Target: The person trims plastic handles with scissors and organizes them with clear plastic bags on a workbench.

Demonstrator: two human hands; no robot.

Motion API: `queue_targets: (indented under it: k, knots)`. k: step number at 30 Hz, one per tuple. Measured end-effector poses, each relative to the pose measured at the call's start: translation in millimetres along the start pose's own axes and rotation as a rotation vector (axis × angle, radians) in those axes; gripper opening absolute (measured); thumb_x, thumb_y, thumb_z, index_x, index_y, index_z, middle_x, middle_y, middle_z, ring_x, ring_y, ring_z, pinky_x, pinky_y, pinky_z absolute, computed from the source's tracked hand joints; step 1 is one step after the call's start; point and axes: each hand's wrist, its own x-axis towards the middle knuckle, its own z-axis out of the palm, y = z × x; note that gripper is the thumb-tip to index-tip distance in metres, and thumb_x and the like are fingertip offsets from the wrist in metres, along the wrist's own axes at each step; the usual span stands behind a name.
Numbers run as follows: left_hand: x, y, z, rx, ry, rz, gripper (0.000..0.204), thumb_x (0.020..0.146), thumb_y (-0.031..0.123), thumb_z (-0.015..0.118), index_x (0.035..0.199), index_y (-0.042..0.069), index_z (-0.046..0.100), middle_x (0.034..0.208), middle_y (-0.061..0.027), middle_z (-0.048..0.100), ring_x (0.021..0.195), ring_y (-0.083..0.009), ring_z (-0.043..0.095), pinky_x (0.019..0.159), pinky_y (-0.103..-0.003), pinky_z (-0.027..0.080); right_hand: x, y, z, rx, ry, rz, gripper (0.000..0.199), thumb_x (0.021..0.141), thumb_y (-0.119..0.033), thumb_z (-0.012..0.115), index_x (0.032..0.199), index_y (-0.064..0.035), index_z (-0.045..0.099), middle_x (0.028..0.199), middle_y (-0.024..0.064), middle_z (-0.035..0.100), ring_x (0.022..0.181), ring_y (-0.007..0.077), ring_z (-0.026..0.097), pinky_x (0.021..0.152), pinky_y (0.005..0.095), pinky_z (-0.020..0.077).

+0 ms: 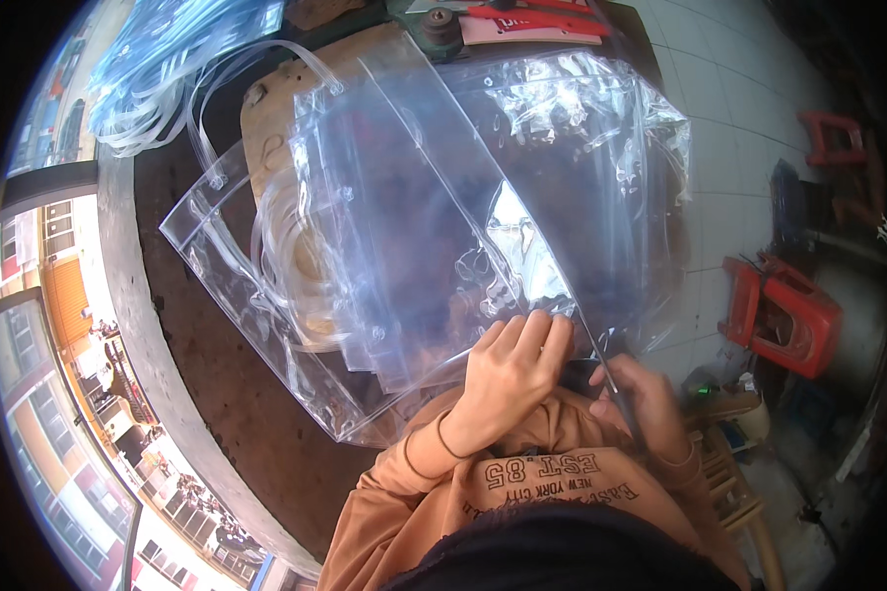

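Note:
Clear plastic bags (404, 197) lie in a layered stack in front of me, and the top one is lifted along a long slanting edge. My left hand (517, 364) is closed on this bag near its lower end, fingers bent over the film. Just to the right, my right hand (650, 404) is closed around a slim dark strip (621, 394) that runs in line with the bag's edge. Whether that strip is a tool or part of the bag cannot be told. Its lower end is by my palm.
A coil of clear tubing-like handles (296, 261) rests at the stack's left. More bluish bags (182, 59) are heaped at the far left. A red tool (542, 18) lies on pink paper at the back. Red stools (784, 315) stand on the tiled floor (719, 227) to the right.

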Motion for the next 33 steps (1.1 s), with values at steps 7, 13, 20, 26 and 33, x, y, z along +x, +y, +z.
queue_targets:
  k: [7,13,20,26,33]
  knots:
    - [-5,5,-7,0.012,-0.018,0.011,0.016,0.075,0.008,0.065,0.071,0.008,0.049,0.059,-0.0005,0.038,0.049,-0.013,0.043,0.045,-0.028,0.033,2,9,2,0.106,-0.041,0.01,0.032,0.073,-0.02,0.076,0.09,-0.0042,0.055,0.059,-0.0039,0.048,0.054,0.0016,0.042,0.049,0.0196,0.0336]
    - [-6,7,-10,0.018,-0.039,0.027,0.014,0.076,0.008,0.064,0.073,0.008,0.05,0.059,-0.0001,0.037,0.05,-0.0123,0.043,0.045,-0.027,0.033,3,8,1,0.11,-0.067,0.001,0.033,0.073,-0.021,0.075,0.091,-0.0038,0.054,0.059,-0.0042,0.047,0.054,0.0018,0.04,0.049,0.0196,0.0323]
    - [-5,7,-9,0.035,-0.026,0.042,0.014,0.076,0.008,0.064,0.073,0.008,0.05,0.059,-0.0001,0.038,0.05,-0.0117,0.043,0.045,-0.027,0.032,7,4,3,0.184,-0.07,-0.001,0.033,0.074,-0.02,0.075,0.092,-0.0023,0.053,0.061,-0.0034,0.046,0.055,0.0024,0.039,0.049,0.0195,0.032]
    - [-4,9,-9,0.044,0.037,-0.043,0.014,0.072,0.011,0.068,0.08,0.01,0.056,0.067,0.0013,0.049,0.057,-0.0125,0.05,0.054,-0.028,0.036,7,5,2,0.171,-0.063,-0.076,0.036,0.072,-0.022,0.076,0.091,-0.0018,0.052,0.062,-0.0032,0.044,0.056,0.0034,0.037,0.05,0.0198,0.0305]
    - [-5,11,-10,0.028,0.156,-0.084,0.026,0.067,0.007,0.072,0.091,0.011,0.063,0.079,0.0037,0.058,0.063,-0.0106,0.053,0.062,-0.027,0.037,5,0,6,0.31,-0.066,-0.046,0.04,0.071,-0.023,0.077,0.092,-0.0009,0.052,0.063,-0.0032,0.043,0.058,0.0041,0.037,0.053,0.0196,0.0306]
